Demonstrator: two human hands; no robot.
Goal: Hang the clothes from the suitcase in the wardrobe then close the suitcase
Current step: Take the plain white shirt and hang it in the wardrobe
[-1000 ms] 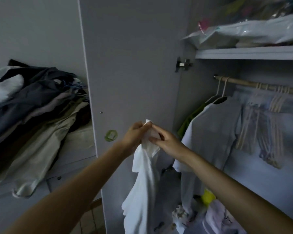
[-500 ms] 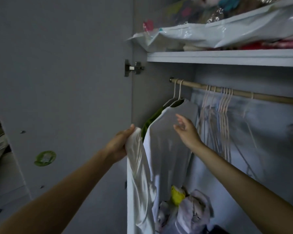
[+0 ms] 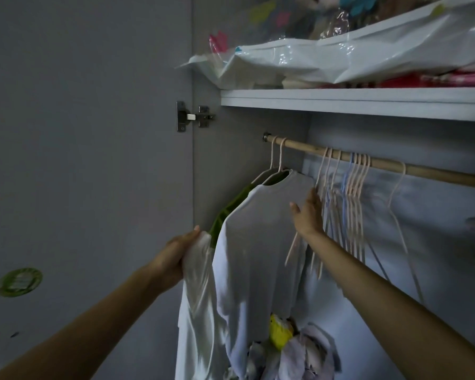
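My left hand (image 3: 176, 256) grips the top of a white garment (image 3: 198, 311) that hangs down in front of the open wardrobe. My right hand (image 3: 307, 215) reaches up with fingers spread, touching the first of several empty pale hangers (image 3: 351, 201) on the wooden rail (image 3: 422, 172). A light grey shirt (image 3: 258, 242) hangs on a hanger at the rail's left end, with a green garment (image 3: 231, 207) behind it. The suitcase is out of view.
The open wardrobe door (image 3: 93, 160) stands on the left with a green sticker (image 3: 19, 282). A shelf (image 3: 354, 101) above the rail carries plastic bags (image 3: 340, 58) of items. Bundled clothes and a yellow item (image 3: 280, 331) lie low in the wardrobe.
My right hand let go of the white garment and rose to the empty hangers. My left hand kept hold of the garment and carried it toward the wardrobe. The view turned right, away from the clothes pile.
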